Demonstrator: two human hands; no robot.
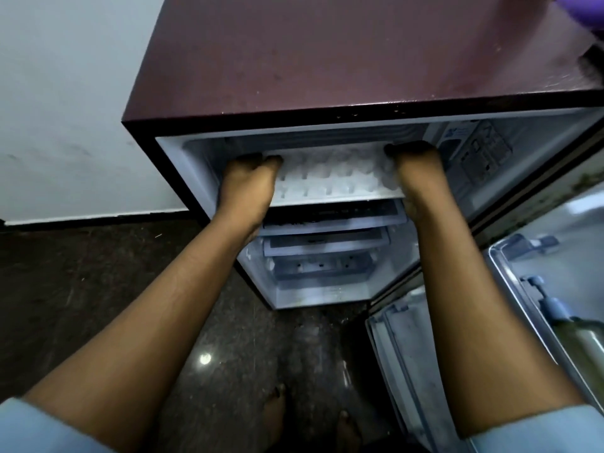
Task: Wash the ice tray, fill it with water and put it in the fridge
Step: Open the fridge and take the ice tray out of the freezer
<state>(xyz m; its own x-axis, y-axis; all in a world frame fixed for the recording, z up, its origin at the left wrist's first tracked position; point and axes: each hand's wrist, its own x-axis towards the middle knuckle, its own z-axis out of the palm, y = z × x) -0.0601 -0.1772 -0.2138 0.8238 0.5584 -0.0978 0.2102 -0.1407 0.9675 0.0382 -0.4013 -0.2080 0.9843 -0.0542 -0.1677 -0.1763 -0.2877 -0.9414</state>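
A white ice tray (333, 176) with rows of small cells lies level inside the top compartment of the open maroon fridge (327, 60). My left hand (250, 179) grips the tray's left end and my right hand (415, 171) grips its right end. The fingertips of both hands reach into the shadow at the back and are partly hidden. Whether the cells hold water I cannot make out.
Below the tray are several fridge shelves (327, 243). The open fridge door (539, 289) stands to the right with a bottle (585, 341) in its rack. A white wall (65, 109) is on the left, dark stone floor (98, 289) below, my bare feet (276, 410) near the bottom.
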